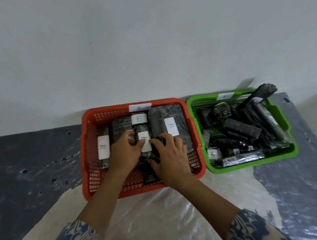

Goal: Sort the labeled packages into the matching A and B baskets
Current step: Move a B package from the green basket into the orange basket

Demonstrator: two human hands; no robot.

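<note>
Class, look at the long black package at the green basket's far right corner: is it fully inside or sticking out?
Sticking out: the long black package leans on the green basket, its upper end above the rim.

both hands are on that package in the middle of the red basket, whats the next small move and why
Probably let go and draw both hands back. The left hand and right hand hold a labeled package already lying low in the red basket, among packages marked B; its own letter is partly covered. No packages show on the table.

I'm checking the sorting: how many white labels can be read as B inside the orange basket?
3: left package's label, rear centre label, right package's label. Two more labels by the hands are unreadable; others may be hidden.
</note>
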